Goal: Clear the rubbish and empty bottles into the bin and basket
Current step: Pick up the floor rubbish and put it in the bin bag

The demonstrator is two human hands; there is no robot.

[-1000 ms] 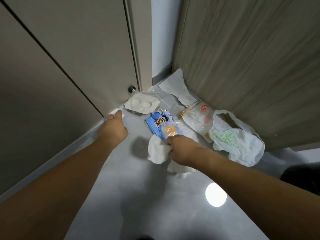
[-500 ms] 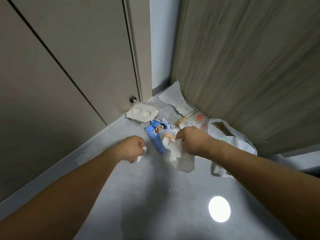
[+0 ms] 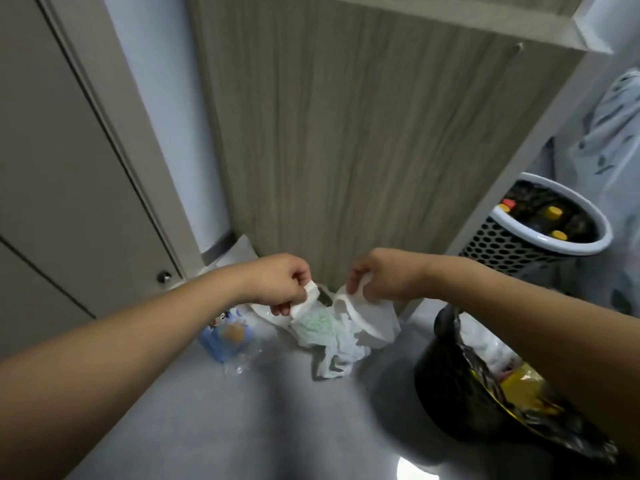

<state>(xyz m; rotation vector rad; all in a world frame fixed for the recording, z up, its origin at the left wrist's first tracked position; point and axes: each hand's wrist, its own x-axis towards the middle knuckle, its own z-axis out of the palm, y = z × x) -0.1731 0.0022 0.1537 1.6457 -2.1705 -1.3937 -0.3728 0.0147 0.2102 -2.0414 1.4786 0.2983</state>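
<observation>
Currently a white plastic bag is being held up over the floor at the foot of a wood-grain panel. One handle is being pinched by the left hand and the other by the right hand; the fingers of both are being kept curled and clamped on the plastic, with the mouth being held open between them. Something pale green is showing inside; its nature cannot be told.

The bag is hanging straight below both hands, long axis roughly vertical, its bottom trailing at or just above the floor. The black-lined bin is lying to the right and nearer the person, just beside the bag and partly hidden under the right forearm; the right hand is judged the nearer one, so a rightward swing is being called for. A blue wrapper and clear film are lying on the floor to the left, below the left wrist. The perforated basket, with capped bottles inside, is standing farther right, behind the panel's edge.
</observation>
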